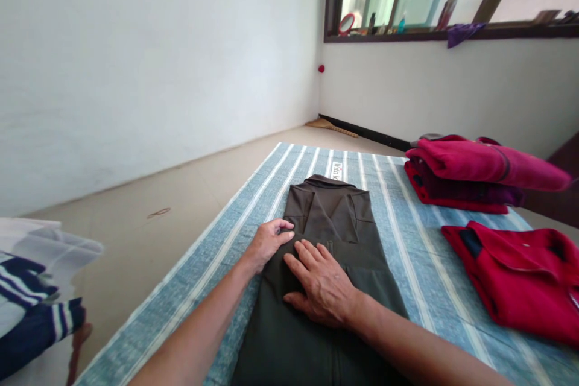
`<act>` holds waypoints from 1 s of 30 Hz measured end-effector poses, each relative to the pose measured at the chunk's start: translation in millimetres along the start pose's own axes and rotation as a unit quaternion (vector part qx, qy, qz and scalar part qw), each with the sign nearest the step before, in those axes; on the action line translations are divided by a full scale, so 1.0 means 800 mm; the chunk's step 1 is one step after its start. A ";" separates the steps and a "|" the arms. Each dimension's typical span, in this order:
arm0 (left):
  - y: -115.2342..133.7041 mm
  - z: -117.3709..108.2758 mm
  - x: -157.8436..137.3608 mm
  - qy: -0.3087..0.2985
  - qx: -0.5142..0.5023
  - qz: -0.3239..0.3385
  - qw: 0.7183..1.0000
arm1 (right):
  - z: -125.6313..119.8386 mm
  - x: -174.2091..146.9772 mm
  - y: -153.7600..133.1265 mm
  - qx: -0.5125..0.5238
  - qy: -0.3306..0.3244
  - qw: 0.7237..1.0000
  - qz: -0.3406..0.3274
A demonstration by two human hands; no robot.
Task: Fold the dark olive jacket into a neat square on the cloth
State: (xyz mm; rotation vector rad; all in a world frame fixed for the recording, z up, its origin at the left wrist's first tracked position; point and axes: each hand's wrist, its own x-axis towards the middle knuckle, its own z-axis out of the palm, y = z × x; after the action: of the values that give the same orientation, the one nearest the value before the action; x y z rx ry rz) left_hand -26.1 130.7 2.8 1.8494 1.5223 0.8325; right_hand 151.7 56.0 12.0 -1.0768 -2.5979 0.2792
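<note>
A dark olive jacket (316, 338) lies lengthwise in front of me, its collar at the far end and its sides folded inward into a narrow strip. Folds near the collar form a zigzag. My left hand (266, 244) is at the jacket's left edge, thumb and fingertips close together on the cloth. Flat on the middle of the jacket, with fingers stretched out, rests my right hand (321, 283). Beneath the jacket is a blue cloth with white stripes (226, 259). The near end of the jacket runs out of view.
A folded red garment (520, 271) lies at the right. Behind it stands a stack of folded red and maroon clothes (488, 166). A chair-like heap with navy striped clothing (36, 313) is at the left. A broom (332, 126) lies by the far corner, below the windowsill (407, 34).
</note>
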 end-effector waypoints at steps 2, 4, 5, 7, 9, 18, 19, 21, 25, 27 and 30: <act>-0.004 -0.001 0.003 -0.008 0.010 0.022 1.000 | 0.000 0.000 0.000 -0.003 0.003 1.000 -0.006; -0.009 0.001 0.009 -0.013 0.026 0.049 0.998 | 0.000 0.001 -0.001 -0.007 0.001 1.000 -0.012; -0.011 0.002 0.011 -0.016 0.034 0.064 0.997 | -0.001 0.002 -0.001 -0.009 -0.001 1.000 -0.013; -0.016 0.006 0.016 -0.022 0.053 0.097 0.994 | -0.002 0.003 -0.002 -0.012 -0.006 1.000 -0.011; -0.021 0.009 0.018 -0.023 0.078 0.135 0.988 | -0.003 0.004 -0.002 -0.015 -0.015 1.000 -0.008; -0.027 0.010 0.015 0.021 0.193 0.222 0.956 | -0.006 0.009 0.001 -0.032 -0.045 0.998 -0.027; -0.024 0.008 0.013 0.028 0.202 0.224 0.953 | -0.006 0.009 0.001 -0.033 -0.044 0.998 -0.028; -0.018 0.003 0.006 0.028 0.215 0.233 0.948 | -0.008 0.009 0.001 -0.034 -0.039 0.998 -0.032; -0.015 -0.003 -0.021 -0.017 0.227 0.254 0.940 | -0.007 0.007 0.001 -0.034 -0.030 0.998 -0.036; -0.022 -0.003 -0.034 -0.029 0.231 0.252 0.939 | -0.006 0.007 0.001 -0.031 -0.026 0.998 -0.039; -0.036 -0.001 -0.045 -0.029 0.233 0.243 0.941 | -0.006 0.010 0.002 -0.024 -0.022 0.998 -0.045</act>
State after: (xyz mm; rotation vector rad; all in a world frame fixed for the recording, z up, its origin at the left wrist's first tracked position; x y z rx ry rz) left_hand -49.5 100.2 -22.1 2.6453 1.3155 0.6473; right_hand 148.8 63.3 17.5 -0.9778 -2.6961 0.2229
